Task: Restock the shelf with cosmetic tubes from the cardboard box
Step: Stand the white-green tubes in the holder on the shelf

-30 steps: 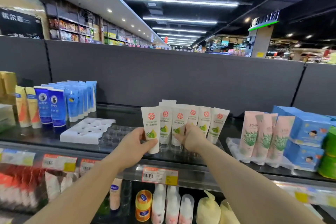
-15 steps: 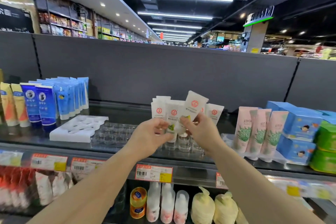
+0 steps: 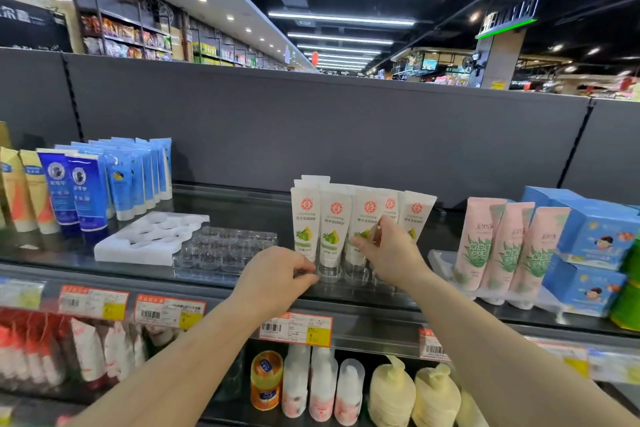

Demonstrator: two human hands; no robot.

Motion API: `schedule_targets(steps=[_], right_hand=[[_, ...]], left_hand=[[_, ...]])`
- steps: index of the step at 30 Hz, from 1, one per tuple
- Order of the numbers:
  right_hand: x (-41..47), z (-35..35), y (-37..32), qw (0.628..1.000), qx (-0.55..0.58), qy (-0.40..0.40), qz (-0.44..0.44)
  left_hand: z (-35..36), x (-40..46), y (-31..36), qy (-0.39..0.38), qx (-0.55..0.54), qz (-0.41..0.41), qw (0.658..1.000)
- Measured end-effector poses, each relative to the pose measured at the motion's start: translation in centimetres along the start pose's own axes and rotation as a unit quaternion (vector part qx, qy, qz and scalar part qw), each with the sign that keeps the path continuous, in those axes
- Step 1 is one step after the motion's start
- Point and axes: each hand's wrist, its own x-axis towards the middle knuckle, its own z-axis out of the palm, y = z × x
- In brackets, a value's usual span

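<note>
Several white cosmetic tubes (image 3: 335,222) with a red logo and green fruit stand caps-down in a clear plastic tray (image 3: 349,276) on the top shelf (image 3: 145,274). My left hand (image 3: 277,276) is at the tray's left front, its fingertips pinching the bottom of the leftmost white tube (image 3: 304,218). My right hand (image 3: 393,253) reaches into the row and pinches an upright tube (image 3: 367,215) near its middle. The cardboard box is not in view.
An empty white foam tray (image 3: 145,239) and an empty clear tray (image 3: 225,248) lie left of the white tubes. Blue tubes (image 3: 86,191) stand at far left, pink tubes (image 3: 502,246) and blue boxes (image 3: 595,239) at right. A grey back panel (image 3: 311,132) closes the shelf.
The tube held tilted above the row by both hands now stands upright in the tray. My left hand has dropped to the base of the leftmost tube.
</note>
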Motion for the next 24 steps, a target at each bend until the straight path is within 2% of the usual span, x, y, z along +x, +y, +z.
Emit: schedule_targets(steps=[9, 17, 24], right_hand=[[0.4, -0.1, 0.1, 0.997, -0.058, -0.042, -0.007], [0.1, -0.3, 0.6, 0.999, -0.022, -0.048, -0.003], [-3.2, -0.8, -1.3, 0.998, 0.05, 0.026, 0.041]], left_hand=[[-0.6, -0.4, 0.5, -0.018, 0.014, -0.005, 1.0], [-1.0, -0.8, 1.5, -0.044, -0.012, -0.024, 0.999], [-3.0, -1.8, 1.2, 0.022, -0.036, -0.033, 0.999]])
